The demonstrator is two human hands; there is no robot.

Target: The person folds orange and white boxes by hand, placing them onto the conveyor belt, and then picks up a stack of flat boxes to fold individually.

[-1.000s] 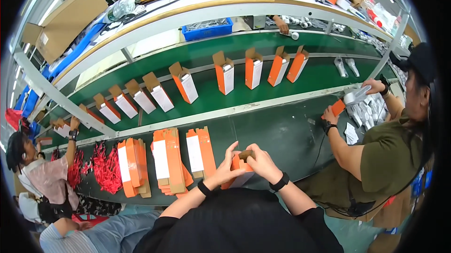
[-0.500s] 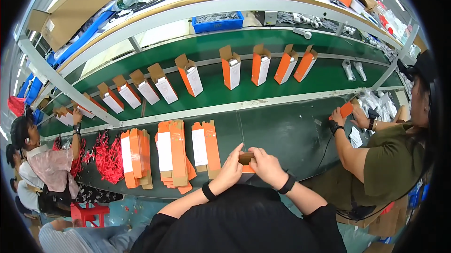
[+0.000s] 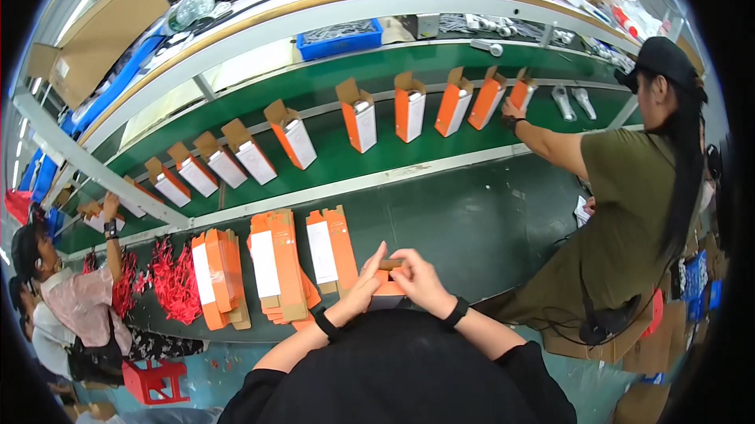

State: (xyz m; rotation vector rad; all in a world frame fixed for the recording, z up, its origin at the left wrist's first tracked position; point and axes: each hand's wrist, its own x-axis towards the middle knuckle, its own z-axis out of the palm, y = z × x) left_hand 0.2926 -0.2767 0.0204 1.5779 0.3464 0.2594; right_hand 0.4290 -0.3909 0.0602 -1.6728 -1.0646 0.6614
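Observation:
A small orange and white cardboard box [image 3: 388, 290] stands upright against my front at the table's near edge, its brown flaps at the top. My left hand [image 3: 360, 292] holds its left side, with the fingers pointing up along the wall. At the top, the fingers of my right hand [image 3: 422, 279] bend over the flaps, gripping the right side. What is inside the box is hidden. Just left of my hands lies a stack of flattened orange and white boxes [image 3: 331, 247], with two further stacks, a middle one [image 3: 277, 265] and a left one [image 3: 218, 276], beyond it.
Open boxes [image 3: 360, 117] with white items inside stand along the green conveyor [image 3: 330, 163]. Red straps [image 3: 177, 286] are heaped at the left. A co-worker's hand [image 3: 515, 109] touches the rightmost box. Two wrapped white parts [image 3: 572, 103] lie beyond it. A blue bin [image 3: 340, 45] sits behind.
My right hand's fingers have bent inward over the box's top flaps. The co-worker at right has stood up and reached to the conveyor with an orange box. The view has turned slightly.

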